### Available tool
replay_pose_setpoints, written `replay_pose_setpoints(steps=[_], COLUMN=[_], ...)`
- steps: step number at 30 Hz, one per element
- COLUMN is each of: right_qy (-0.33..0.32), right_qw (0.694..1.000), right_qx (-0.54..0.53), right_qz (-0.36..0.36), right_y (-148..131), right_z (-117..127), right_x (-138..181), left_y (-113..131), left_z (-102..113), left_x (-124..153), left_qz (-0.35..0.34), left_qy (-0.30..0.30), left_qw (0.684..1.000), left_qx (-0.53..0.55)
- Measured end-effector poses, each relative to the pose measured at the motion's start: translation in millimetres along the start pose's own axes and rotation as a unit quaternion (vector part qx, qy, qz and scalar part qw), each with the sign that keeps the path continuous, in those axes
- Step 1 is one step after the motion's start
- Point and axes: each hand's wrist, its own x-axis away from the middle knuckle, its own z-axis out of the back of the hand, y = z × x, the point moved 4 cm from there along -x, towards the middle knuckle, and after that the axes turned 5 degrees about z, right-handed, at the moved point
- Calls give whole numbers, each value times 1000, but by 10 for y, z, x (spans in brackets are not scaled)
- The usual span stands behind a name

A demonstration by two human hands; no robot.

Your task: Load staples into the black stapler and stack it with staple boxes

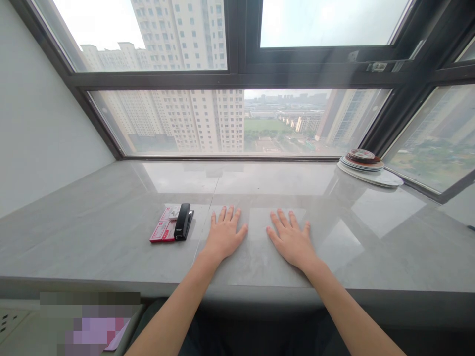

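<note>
My left hand (224, 234) lies palm down on the glossy grey sill (256, 267), fingers spread and holding nothing. Apart from it on the right, my right hand (293, 238) rests flat on the same surface, its fingers also spread. Left of my left hand is a black stapler (182, 221), nearest to that hand and not touched. Several small red-and-white boxes (164, 230) sit right beside the stapler, on its left. What is in the boxes cannot be seen.
A stack of plates or round mats (365, 165) stands in the far right corner by the window frame (237, 81). A white wall (44, 118) borders the left side. The sill's front edge (260, 292) runs under my forearms. A blurred patch covers the lower left.
</note>
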Motion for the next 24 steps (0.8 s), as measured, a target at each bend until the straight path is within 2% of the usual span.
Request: replay_pose_setpoints(steps=[24], right_qy=[-12], right_qw=[1000], right_qx=[-4], right_qz=[-10], right_y=[-16], right_z=[12], right_x=[-31], left_y=[15], left_z=[30], left_x=[15], left_qz=[-1], left_qy=[-1], left_qw=[1000], left_qx=[-1])
